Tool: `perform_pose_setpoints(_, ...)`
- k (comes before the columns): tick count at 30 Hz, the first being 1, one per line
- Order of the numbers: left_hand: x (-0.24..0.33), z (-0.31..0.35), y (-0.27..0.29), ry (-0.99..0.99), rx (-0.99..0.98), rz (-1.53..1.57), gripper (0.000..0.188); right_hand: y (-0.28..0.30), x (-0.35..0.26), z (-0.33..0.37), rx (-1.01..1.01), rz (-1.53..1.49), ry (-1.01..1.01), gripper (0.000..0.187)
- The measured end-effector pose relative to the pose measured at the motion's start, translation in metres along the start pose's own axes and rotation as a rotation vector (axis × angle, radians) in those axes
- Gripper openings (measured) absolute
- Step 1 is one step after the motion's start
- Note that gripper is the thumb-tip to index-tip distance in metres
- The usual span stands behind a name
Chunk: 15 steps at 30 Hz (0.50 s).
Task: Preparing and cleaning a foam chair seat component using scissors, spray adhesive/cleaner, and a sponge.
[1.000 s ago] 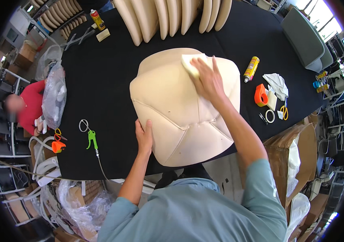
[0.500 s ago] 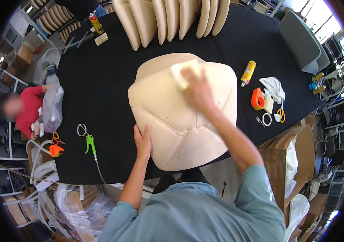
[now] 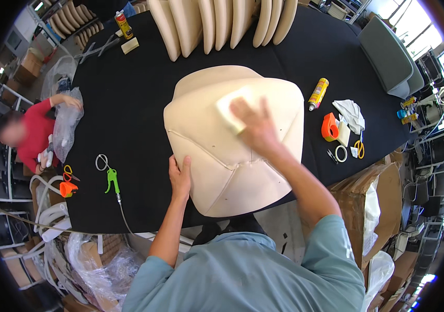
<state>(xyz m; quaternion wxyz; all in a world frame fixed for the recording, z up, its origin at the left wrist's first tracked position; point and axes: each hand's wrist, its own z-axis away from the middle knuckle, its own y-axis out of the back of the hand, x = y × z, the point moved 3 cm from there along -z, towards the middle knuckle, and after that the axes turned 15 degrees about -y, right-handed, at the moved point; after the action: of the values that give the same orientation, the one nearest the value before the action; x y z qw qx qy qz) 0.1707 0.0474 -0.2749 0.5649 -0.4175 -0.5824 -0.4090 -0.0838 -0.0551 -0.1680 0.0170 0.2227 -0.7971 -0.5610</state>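
A beige upholstered chair shell (image 3: 206, 156) with stitched seams lies at the table's front edge, partly overhanging it. My left hand (image 3: 181, 178) grips its left side, thumb against the upper face and the other fingers partly hidden at the edge. On the upper middle of the shell, my right hand (image 3: 255, 125) presses a pale yellow sponge (image 3: 225, 108) flat against the cover. Motion blurs the fingers of that hand, which lie over the sponge. A few small dark marks dot the cover.
Several beige padded panels (image 3: 222, 23) stand along the back. To the right are a spray can (image 3: 318, 94), an orange tape dispenser (image 3: 329, 127), a white cloth (image 3: 350, 115) and scissors (image 3: 359, 146). A green air gun (image 3: 111, 180) lies left. A co-worker (image 3: 37, 130) handles plastic wrap.
My right hand has slid the sponge a little down and to the left over the shell. My left hand keeps its hold. The co-worker's arm has reached across the plastic wrap.
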Motion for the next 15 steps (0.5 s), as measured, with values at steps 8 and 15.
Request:
perform_pose_setpoints(8, 0.012, 0.002, -0.011, -0.015, -0.013, -0.04, 0.046, -0.007, -0.007, -0.011, 0.15, -0.092, -0.14, 0.069)
perform_pose_setpoints(15, 0.012, 0.001, -0.007, 0.021, -0.033, -0.019, 0.044, 0.015, 0.063, -0.038, 0.108, 0.143, -0.192, 0.051)
